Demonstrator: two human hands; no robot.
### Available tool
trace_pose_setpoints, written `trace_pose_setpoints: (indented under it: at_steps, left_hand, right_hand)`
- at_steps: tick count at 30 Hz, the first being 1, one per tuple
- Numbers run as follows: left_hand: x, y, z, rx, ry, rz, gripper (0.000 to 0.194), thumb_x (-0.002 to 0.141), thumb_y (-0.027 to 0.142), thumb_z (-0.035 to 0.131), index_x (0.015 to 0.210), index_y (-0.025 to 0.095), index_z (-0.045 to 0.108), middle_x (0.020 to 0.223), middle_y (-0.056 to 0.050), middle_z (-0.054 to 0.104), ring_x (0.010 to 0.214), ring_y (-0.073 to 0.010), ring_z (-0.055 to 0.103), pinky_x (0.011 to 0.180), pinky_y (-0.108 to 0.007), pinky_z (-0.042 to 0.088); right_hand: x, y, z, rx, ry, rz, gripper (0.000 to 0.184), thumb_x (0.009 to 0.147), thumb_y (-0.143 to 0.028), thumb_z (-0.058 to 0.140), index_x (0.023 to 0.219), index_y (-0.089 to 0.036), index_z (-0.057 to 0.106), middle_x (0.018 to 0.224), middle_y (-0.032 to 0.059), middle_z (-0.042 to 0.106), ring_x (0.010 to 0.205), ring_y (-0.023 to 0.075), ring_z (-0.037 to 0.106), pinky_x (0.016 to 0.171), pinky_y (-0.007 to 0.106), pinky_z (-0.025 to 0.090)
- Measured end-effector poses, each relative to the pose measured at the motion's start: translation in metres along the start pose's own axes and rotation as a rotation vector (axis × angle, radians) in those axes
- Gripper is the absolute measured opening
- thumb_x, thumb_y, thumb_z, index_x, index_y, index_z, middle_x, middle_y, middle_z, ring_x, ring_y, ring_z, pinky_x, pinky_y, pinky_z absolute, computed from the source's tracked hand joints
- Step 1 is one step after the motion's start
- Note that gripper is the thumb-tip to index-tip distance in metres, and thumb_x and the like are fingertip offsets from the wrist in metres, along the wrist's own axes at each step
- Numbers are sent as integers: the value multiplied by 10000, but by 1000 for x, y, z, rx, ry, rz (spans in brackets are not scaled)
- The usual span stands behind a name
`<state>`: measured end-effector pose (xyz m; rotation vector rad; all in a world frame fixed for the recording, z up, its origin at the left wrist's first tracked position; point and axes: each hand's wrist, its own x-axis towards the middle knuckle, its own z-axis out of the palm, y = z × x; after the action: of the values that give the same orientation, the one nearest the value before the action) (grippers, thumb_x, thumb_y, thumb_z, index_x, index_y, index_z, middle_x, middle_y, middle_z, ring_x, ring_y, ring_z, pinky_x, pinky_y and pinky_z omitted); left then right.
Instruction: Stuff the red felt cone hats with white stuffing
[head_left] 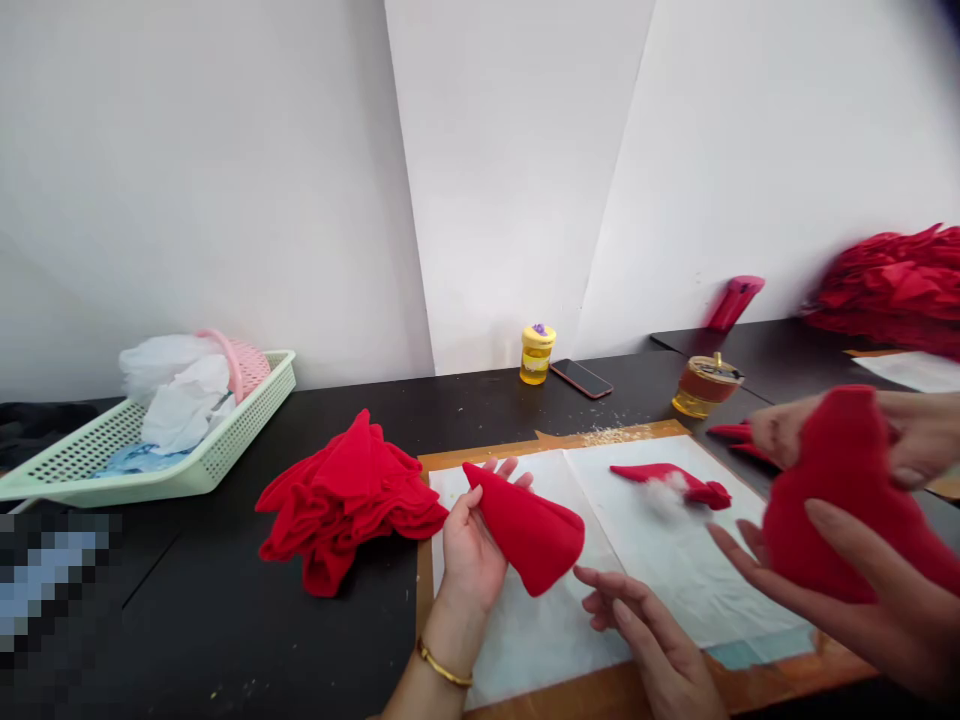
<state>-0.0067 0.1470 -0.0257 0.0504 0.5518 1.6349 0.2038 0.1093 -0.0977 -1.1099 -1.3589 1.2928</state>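
Observation:
My left hand (477, 545), with a gold bangle at the wrist, holds a red cone-shaped felt hat (529, 530) above the white paper. The hat's point is up to the left and its wide end faces lower right. Just below that wide end is my right hand (649, 625), its fingers loosely bent and apart, with nothing in them. On the paper beyond lies another red felt piece (660, 472) with a tuft of white stuffing (666, 496). A heap of red felt pieces (352, 500) rests left of my left hand.
At right, a co-worker's hands (832, 590) hold a larger red felt piece (825, 500). Behind are a yellow-lidded jar (538, 355), a phone (582, 379) and a glue-like amber jar (705, 386). A green basket (202, 470) stands left; a red fabric pile (892, 285) sits far right.

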Motion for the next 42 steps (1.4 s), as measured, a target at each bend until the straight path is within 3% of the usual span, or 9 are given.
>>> trace_pose_setpoints:
  at_steps: [6,12,14,21,24,30,33,38,42]
  left_hand:
    - [-3,-1,0,72,-50,-6,497,912,276,569,1401,191,553,1397,-119,624,1039,-270,722,1032,-464,537]
    - [7,-10,-4,184,190,-72,453,951,282,602,1360,89,580,1246,-205,686,1117,-260,703,1017,-369,552]
    - [10,-15,-6,186,216,-42,438,957,251,598,1363,88,570,1232,-207,691,1114,-243,706,1006,-343,557]
    - [5,-17,-1,208,165,-32,429,904,165,656,1322,82,616,1168,-174,727,1091,-235,714,1031,-328,550]
    - [0,-11,4,194,149,-56,420,928,210,623,1327,79,623,1121,-164,744,1046,-233,729,1007,-328,563]
    - [5,-7,0,240,149,-285,472,969,350,550,1347,73,605,1046,-184,751,934,-255,754,912,-386,611]
    - [8,-13,-1,277,200,-269,467,975,313,532,1367,63,582,1087,-189,743,961,-246,750,938,-377,607]
    - [5,-17,6,292,220,-218,453,989,249,492,1394,59,566,1101,-172,744,1006,-225,743,1011,-345,583]
    - [3,-16,8,284,214,-209,461,1000,258,470,1403,56,562,1113,-178,743,1024,-229,741,1022,-349,578]
  right_hand:
    - [-2,-4,3,-20,1,-58,357,982,-559,558,1135,-291,737,975,47,724,921,209,658,861,267,553]
    - [0,-10,10,-95,-57,-86,398,1008,-556,491,1118,-275,751,919,49,696,882,208,643,839,278,545]
    - [1,-4,6,-133,-41,-82,423,1002,-570,488,1128,-265,752,892,52,690,871,212,645,825,283,547]
    - [-3,2,-14,-194,60,-65,457,973,-604,512,1111,-247,760,881,64,694,865,231,653,806,312,552]
    - [-5,-3,-15,-200,62,-65,469,970,-614,509,1090,-239,763,856,64,690,848,231,653,791,312,545]
    - [-5,-10,-7,-168,71,-62,470,980,-611,497,1070,-227,752,845,54,684,829,214,649,787,304,526]
    - [-8,-11,-7,-175,97,-80,433,1003,-562,481,1079,-226,743,847,50,686,835,205,653,785,292,527]
    - [1,-17,-31,-422,241,-318,267,1040,-376,465,1122,-236,677,1085,81,711,964,208,667,857,315,544]
    - [49,-24,-69,-805,404,-472,275,992,-319,478,1217,-231,610,1326,126,625,1208,279,582,1012,456,514]
